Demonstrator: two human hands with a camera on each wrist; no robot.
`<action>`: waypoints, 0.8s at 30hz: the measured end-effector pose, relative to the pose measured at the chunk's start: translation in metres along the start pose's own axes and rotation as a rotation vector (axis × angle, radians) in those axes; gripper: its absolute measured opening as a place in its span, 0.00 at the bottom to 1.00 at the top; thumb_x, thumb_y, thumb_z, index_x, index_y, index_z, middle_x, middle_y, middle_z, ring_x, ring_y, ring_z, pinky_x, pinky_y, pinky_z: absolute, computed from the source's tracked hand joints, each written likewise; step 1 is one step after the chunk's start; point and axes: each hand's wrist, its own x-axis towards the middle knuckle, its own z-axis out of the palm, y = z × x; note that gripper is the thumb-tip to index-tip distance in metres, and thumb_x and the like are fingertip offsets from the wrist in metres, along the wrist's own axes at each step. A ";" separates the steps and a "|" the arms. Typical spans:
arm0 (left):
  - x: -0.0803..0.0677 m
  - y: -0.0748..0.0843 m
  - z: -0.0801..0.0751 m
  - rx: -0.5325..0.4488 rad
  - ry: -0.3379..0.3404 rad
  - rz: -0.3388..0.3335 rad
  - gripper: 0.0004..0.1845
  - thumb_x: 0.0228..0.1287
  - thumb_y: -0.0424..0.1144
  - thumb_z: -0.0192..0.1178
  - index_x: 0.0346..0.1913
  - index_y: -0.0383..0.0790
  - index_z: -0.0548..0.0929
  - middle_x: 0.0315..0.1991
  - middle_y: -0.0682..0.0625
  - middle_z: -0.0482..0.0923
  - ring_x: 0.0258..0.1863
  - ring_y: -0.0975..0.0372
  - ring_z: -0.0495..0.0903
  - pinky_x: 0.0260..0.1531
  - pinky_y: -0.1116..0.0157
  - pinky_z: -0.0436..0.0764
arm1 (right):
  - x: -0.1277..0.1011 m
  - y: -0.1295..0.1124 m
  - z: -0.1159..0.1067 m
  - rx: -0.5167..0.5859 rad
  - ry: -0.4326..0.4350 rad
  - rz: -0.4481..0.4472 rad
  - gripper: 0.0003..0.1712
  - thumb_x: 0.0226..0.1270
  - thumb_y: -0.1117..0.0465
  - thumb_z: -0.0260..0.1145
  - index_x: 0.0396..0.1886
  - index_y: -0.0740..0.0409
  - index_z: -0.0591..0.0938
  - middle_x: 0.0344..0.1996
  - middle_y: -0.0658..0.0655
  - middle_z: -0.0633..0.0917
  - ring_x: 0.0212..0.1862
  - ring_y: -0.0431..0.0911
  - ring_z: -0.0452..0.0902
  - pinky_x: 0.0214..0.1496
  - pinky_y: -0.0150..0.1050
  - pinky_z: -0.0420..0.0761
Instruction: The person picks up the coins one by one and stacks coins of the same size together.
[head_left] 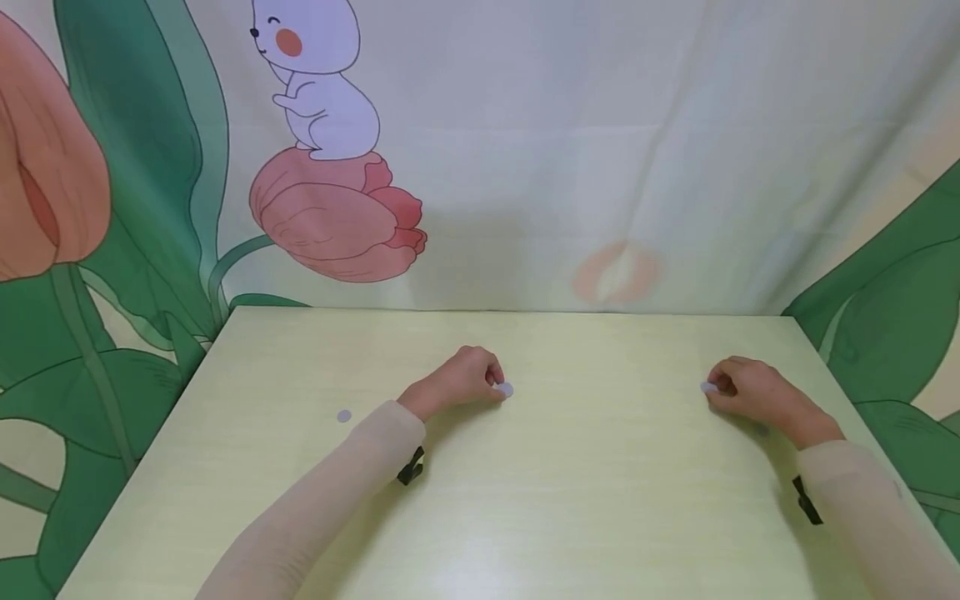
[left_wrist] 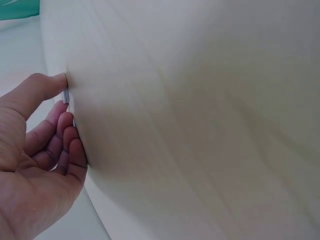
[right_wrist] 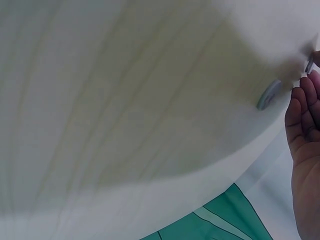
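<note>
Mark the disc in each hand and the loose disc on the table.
Disc in left hand (head_left: 506,389), head view: its exposed edge beyond the fingertips.
Disc in right hand (head_left: 707,387), head view: the exposed face.
Loose disc (head_left: 344,416), head view: its centre, lying flat.

A pale yellow-green table filled the lower half of the frame under soft, even light, backed by a fabric backdrop printed with a white rabbit upon a pink tulip at upper left and green leaves at both edges.
</note>
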 end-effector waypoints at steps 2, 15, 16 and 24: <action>0.000 0.000 0.000 -0.001 0.002 0.003 0.08 0.61 0.37 0.73 0.38 0.37 0.86 0.30 0.50 0.77 0.33 0.61 0.72 0.36 0.67 0.72 | 0.001 0.000 0.000 -0.004 0.008 -0.008 0.13 0.67 0.58 0.71 0.41 0.63 0.82 0.35 0.53 0.81 0.38 0.46 0.76 0.45 0.47 0.79; -0.001 -0.001 0.000 -0.005 -0.002 0.010 0.08 0.61 0.37 0.73 0.37 0.37 0.86 0.29 0.50 0.77 0.32 0.61 0.72 0.36 0.67 0.72 | 0.008 -0.010 0.008 -0.062 0.027 -0.064 0.11 0.66 0.57 0.71 0.39 0.60 0.82 0.35 0.51 0.79 0.38 0.45 0.74 0.45 0.47 0.79; 0.000 -0.001 0.000 -0.005 -0.002 0.011 0.08 0.61 0.37 0.73 0.37 0.37 0.86 0.29 0.50 0.77 0.32 0.61 0.72 0.35 0.67 0.72 | 0.008 -0.011 0.008 -0.063 0.029 -0.069 0.11 0.66 0.57 0.71 0.39 0.60 0.82 0.34 0.51 0.79 0.38 0.44 0.74 0.45 0.46 0.79; -0.001 -0.001 0.000 0.005 0.001 0.011 0.09 0.61 0.38 0.73 0.38 0.36 0.86 0.30 0.49 0.77 0.33 0.60 0.72 0.37 0.66 0.73 | 0.015 -0.025 0.009 -0.058 0.044 -0.110 0.10 0.66 0.57 0.71 0.39 0.58 0.82 0.35 0.50 0.80 0.38 0.44 0.75 0.45 0.46 0.79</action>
